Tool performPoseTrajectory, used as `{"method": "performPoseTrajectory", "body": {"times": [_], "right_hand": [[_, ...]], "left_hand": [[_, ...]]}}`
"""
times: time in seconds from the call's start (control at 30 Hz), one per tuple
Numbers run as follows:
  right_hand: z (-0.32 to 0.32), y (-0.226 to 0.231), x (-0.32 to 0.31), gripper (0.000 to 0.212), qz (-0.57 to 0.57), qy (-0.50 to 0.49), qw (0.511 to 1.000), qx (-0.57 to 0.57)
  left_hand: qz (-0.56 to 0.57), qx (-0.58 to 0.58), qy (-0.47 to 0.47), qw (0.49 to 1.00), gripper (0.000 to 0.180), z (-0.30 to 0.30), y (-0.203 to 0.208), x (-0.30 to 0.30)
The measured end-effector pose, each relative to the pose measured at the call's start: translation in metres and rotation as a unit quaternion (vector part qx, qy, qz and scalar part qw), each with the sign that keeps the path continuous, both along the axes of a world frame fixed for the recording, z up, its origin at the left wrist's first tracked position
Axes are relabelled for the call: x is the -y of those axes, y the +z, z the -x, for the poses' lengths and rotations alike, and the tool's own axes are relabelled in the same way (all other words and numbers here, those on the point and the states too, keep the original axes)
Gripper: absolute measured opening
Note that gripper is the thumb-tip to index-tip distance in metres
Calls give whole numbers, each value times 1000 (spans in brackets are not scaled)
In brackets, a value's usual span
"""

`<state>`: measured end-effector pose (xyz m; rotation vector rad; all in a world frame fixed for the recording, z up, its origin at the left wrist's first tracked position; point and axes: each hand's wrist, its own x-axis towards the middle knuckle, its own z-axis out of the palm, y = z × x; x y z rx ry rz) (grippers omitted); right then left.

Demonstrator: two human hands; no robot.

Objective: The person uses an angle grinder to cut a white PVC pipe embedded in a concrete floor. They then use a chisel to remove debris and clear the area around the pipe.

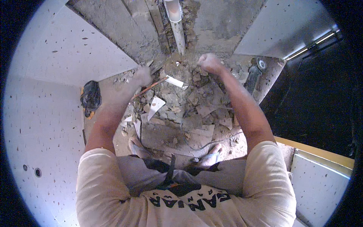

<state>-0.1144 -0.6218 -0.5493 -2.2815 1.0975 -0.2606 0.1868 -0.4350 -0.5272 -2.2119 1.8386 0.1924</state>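
My left hand (143, 76) hovers over the left side of the rubble (172, 102), blurred, its fingers smeared. A thin dark edge shows beside it, and I cannot make out whether the hand holds it. Just below that hand a reddish-brown rod (150, 88) lies slantwise, close to a white tile shard (174, 81). My right hand (210, 63) is closed in a fist at the far right of the rubble; anything inside it is hidden. Between and beyond both hands, a pale pipe (179, 36) with an open, cut-away upper end runs down into the dirt.
An angle grinder (254, 73) lies at right by the wall. Its cable (183, 130) seems to loop through the debris. A dark bag-like bundle (90, 95) rests against the left tiled wall (49, 102). Another white shard (155, 107) lies before my feet. A black panel (314, 98) stands at right.
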Motion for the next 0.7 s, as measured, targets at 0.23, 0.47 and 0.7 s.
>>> {"method": "performPoseTrajectory", "body": {"times": [0.23, 0.47, 0.7], "right_hand": [[-23, -22, -51, 22, 26, 115, 993, -14], [-42, -35, -64, 20, -55, 107, 991, -65], [-61, 4, -82, 22, 16, 6, 994, 106]], "left_hand": [[-48, -69, 93, 992, 34, -7, -46, -38], [-4, -124, 10, 992, 33, 10, -38, -35], [127, -272, 70, 951, 29, 21, -11, 1]]}}
